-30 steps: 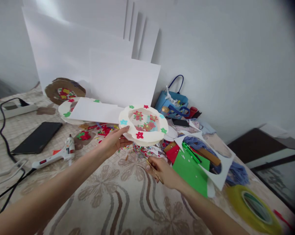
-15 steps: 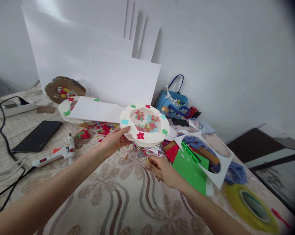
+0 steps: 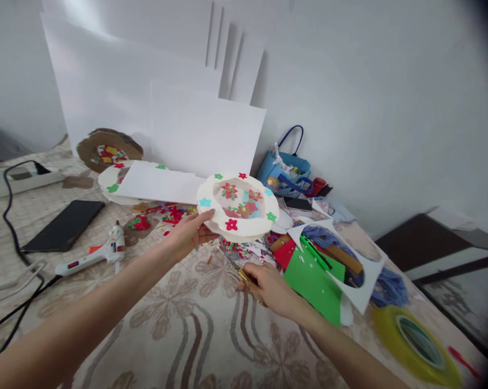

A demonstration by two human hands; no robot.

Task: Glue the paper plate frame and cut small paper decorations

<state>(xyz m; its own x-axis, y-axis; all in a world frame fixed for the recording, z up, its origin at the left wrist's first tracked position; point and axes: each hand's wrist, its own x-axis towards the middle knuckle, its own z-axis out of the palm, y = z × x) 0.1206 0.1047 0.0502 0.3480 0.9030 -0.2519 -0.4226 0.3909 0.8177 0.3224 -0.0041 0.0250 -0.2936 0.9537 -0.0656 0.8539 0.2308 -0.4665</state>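
Note:
My left hand (image 3: 192,232) grips the left edge of a white round frame (image 3: 252,229), thumb on top. Small red, green and blue flowers dot its rim, and printed red flowers show in its clear middle. Nearer to me, my right hand (image 3: 270,283) is closed around gold-handled scissors (image 3: 247,277). Their blades point up and left, below the frame and apart from it. Small colourful scraps (image 3: 238,249) lie on the cloth just under the frame.
A glue gun (image 3: 92,258) and a black tablet-like device (image 3: 63,226) lie at left. Green foam sheet (image 3: 314,286), white offcuts and a yellow tape roll (image 3: 418,346) are at right. White boards (image 3: 203,129) lean on the wall beside a blue bag (image 3: 264,170).
My right hand has moved slightly down with the scissors, turning them so that the blades show more clearly. The frame in my left hand has hardly moved.

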